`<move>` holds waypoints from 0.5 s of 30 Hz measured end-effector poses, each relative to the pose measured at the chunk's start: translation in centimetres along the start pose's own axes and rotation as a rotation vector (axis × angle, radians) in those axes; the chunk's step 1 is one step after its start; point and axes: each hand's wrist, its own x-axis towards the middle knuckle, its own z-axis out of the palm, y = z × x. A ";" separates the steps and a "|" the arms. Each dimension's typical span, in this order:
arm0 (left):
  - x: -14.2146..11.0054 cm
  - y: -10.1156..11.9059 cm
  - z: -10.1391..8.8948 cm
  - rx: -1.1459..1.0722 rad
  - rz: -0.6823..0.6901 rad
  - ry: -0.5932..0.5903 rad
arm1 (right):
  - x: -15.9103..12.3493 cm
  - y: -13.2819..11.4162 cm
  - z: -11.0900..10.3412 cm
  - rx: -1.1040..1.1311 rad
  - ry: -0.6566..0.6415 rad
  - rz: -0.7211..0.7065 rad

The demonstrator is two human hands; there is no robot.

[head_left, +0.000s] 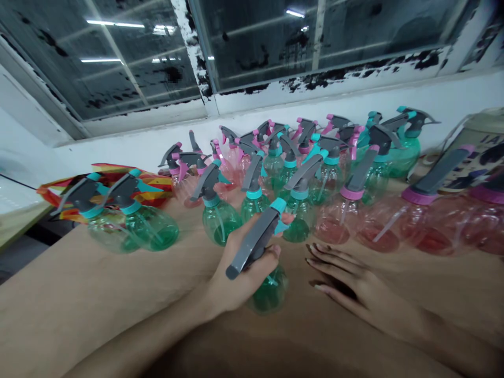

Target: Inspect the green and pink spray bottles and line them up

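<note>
My left hand [240,268] is wrapped round the neck of a green spray bottle [270,296] with a grey and turquoise trigger head [255,239]. The fingers on its far side are partly hidden. To the right, my right hand [350,278] lies palm down at the table, fingers stretched out and slightly apart, holding nothing. Just beyond the held bottle stand more green spray bottles, one [298,220] directly behind its head. Pink spray bottles line up past my right fingertips, the nearest one [333,223] with a grey and pink head.
Two green spray bottles [151,231] stand at the left, before a red and yellow patterned bag [114,170]. Several pink and green bottles crowd the back of the wooden table [157,283]. A printed beige bag [478,152] is at the far right. Behind is a window [326,42].
</note>
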 end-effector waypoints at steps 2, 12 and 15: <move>0.0 0.0 0.0 -0.006 -0.010 -0.001 | 0.0 0.0 0.0 -0.007 -0.016 0.005; -0.1 0.3 -0.5 -0.048 0.015 -0.017 | -0.2 0.0 0.1 -0.026 -0.021 0.032; -0.1 0.3 -0.5 -0.045 0.033 -0.002 | -0.1 0.1 0.1 0.006 -0.002 0.014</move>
